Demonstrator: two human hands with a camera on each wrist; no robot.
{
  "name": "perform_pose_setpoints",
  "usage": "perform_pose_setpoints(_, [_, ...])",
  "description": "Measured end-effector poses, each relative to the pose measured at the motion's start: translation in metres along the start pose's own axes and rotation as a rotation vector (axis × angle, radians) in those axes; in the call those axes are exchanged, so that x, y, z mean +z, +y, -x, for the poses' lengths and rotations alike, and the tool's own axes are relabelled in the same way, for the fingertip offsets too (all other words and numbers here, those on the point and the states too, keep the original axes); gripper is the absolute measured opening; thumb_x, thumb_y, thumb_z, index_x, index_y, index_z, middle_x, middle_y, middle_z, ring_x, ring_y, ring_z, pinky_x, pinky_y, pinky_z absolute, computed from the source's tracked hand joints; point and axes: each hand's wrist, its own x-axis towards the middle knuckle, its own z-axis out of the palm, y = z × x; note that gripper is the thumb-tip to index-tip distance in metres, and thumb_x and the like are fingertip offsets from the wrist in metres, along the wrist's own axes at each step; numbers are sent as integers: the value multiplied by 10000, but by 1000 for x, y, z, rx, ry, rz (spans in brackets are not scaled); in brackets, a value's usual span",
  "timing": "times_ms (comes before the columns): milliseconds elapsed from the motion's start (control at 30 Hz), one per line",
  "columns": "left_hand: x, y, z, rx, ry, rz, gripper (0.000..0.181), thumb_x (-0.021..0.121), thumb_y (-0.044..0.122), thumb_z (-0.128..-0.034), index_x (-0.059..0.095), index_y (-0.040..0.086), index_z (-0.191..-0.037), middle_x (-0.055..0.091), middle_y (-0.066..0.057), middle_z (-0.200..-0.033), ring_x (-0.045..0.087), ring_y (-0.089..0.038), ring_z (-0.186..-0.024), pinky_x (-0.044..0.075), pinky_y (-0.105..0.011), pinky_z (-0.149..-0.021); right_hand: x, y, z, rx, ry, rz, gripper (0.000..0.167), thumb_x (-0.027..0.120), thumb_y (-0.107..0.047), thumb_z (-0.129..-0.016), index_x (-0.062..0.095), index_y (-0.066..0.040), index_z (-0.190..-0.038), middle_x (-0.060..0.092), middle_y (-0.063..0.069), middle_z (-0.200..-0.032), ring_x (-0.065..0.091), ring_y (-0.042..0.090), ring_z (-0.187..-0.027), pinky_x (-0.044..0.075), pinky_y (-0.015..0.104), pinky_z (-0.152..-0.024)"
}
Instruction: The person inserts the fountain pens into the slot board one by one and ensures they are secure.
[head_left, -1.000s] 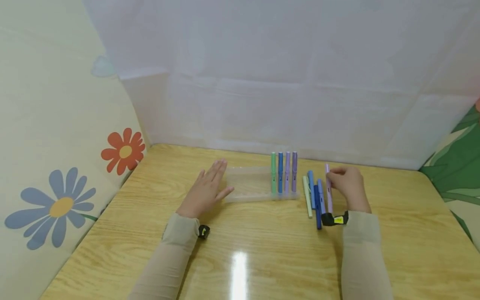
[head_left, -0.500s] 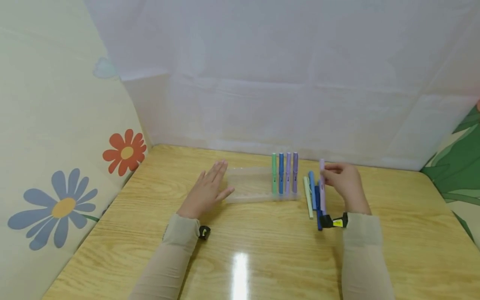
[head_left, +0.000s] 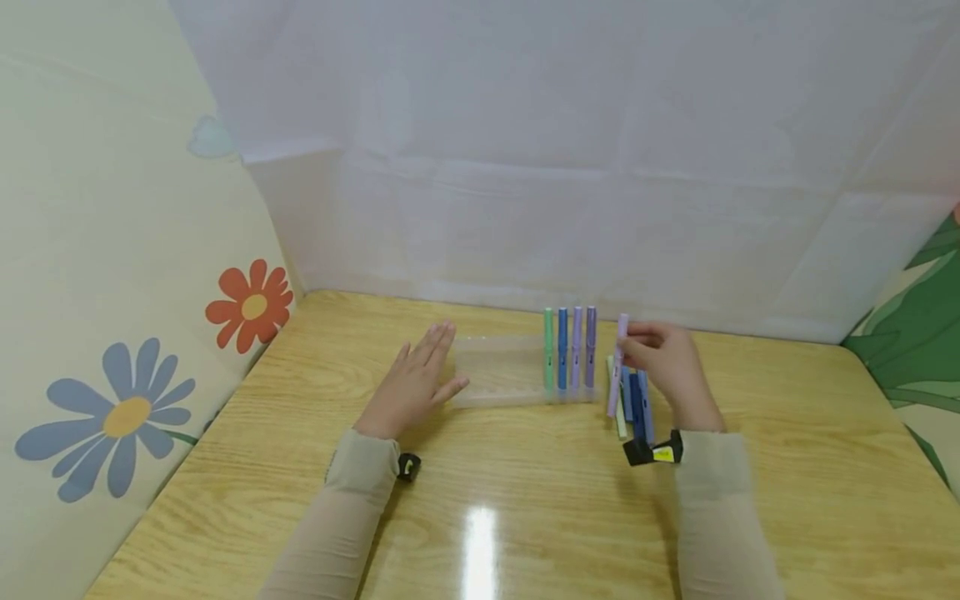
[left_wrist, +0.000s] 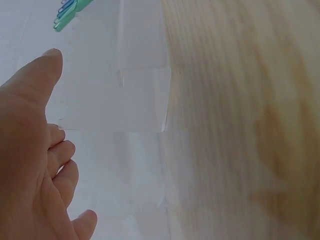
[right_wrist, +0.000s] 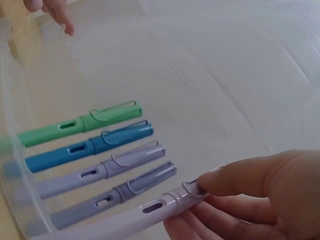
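Observation:
My right hand [head_left: 667, 362] pinches a light purple pen [head_left: 617, 375] near its capped end, holding it over the loose pens just right of a clear pen stand [head_left: 498, 398]. In the right wrist view, thumb and fingers grip the cap of this pale pen [right_wrist: 150, 212]. A green pen [head_left: 548, 350], a blue pen [head_left: 562, 350], a lilac pen [head_left: 577, 350] and a darker purple pen [head_left: 590, 350] stand side by side at the stand's right end. My left hand [head_left: 408, 383] rests with straight fingers at the stand's left end.
Loose pens lie right of the stand: a pale green pen [head_left: 621, 425], partly hidden, a dark blue pen [head_left: 638, 408] and other blue ones. A white cloth [head_left: 480, 183] hangs behind the wooden table [head_left: 555, 500].
My right hand has carried the light purple pen leftward, from the right side of the loose pens to beside the stand. The left hand stays in place.

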Motion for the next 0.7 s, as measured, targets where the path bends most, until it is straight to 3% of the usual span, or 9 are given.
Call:
perform_pose_setpoints(233, [0,-1,1,-8,-11,-7,832,513,451,-1053,102,-4,-1615,111,-166,-1686,105,-330,-1552,140,-620,-1225,11,-5,2,-22,-8,-18,367,622,-70,-997,581,122,-1307,663,299,-1197,697,90,-850,599,228,-819])
perform_pose_setpoints(500, [0,0,2,0,-5,-9,833,523,449,-1049,115,-11,-1611,124,-173,-1682,119,-337,-1548,148,-620,-1223,24,-6,1,-51,40,-144,329,651,-11,-965,595,111,-1266,669,270,-1167,689,59,-847,598,239,-841])
perform_pose_setpoints(700, [1,0,1,-7,-16,-8,834,509,459,-1052,100,0,-1616,107,-159,-1688,102,-324,-1553,139,-611,-1229,34,-6,1,-102,40,-157,311,666,-8,-962,599,105,-1244,681,250,-1131,681,51,-849,599,235,-834])
